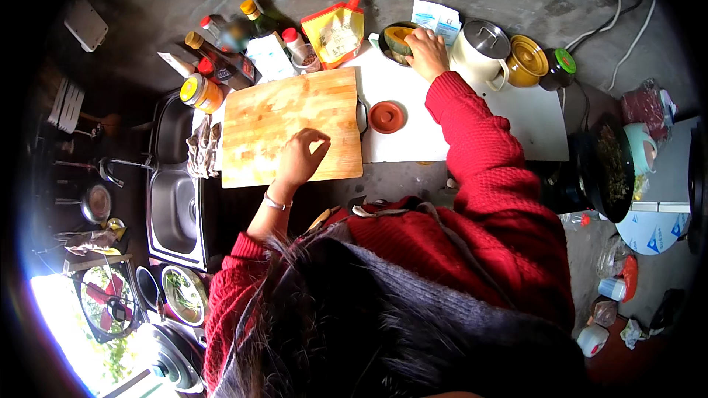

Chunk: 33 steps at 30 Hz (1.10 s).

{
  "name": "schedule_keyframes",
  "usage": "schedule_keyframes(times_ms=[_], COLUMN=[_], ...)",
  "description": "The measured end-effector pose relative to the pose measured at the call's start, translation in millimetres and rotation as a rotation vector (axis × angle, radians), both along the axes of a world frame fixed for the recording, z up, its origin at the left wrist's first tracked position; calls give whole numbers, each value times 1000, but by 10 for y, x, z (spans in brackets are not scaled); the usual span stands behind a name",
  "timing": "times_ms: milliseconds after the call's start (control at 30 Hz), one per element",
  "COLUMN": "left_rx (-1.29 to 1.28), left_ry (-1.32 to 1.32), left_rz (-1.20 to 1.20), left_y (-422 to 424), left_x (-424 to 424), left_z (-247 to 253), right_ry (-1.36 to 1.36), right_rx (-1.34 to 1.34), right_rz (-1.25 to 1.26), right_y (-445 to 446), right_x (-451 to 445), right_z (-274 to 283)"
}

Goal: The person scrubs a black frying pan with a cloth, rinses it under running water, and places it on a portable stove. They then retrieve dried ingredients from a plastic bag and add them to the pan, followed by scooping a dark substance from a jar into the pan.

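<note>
My right hand reaches to the back of the white counter, its fingers on a cut piece of pumpkin that lies in a dark bowl; whether the fingers grip it cannot be told. Over the front part of a wooden cutting board is my left hand, empty, with thumb and fingers curled and a little apart. A round reddish-brown lid lies on the counter just right of the board.
Sauce bottles, a jar with a yellow lid and a yellow-red pouch stand behind the board. A cream lidded pot and a mustard-coloured pot are right of the bowl. A steel double sink is at left, a wok at right.
</note>
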State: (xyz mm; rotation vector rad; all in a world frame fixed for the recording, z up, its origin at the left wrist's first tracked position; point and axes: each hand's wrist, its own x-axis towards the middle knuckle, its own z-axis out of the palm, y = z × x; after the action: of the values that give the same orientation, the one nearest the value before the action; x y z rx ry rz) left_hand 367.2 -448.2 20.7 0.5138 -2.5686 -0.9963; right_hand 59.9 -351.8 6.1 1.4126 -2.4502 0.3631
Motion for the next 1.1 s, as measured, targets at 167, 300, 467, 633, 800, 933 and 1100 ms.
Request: schedule_keyframes(times_ms=[167, 300, 467, 633, 800, 933, 1100], left_rx=[7, -84, -395, -510, -425, 68, 1464], left_ry=[-39, -181, -441, -612, -568, -338, 397], left_rz=[-32, 80, 174, 111, 94, 177, -168], left_y=[-87, -177, 44, 98, -31, -208, -733], left_x=[-790, -1596, -2406, -2810, -2825, -2451, -1524], left_z=[69, -96, -95, -275, -306, 142, 26], right_ry=[-115, -248, -247, -176, -148, -119, -85], right_rx=[-164, -303, -355, -311, -250, -289, -216], right_rz=[1, 96, 151, 144, 140, 144, 210], right_y=[41, 63, 307, 594, 747, 755, 440], right_x=[-227, -358, -233, -176, -98, -132, -125], right_z=[-31, 166, 567, 532, 596, 648, 572])
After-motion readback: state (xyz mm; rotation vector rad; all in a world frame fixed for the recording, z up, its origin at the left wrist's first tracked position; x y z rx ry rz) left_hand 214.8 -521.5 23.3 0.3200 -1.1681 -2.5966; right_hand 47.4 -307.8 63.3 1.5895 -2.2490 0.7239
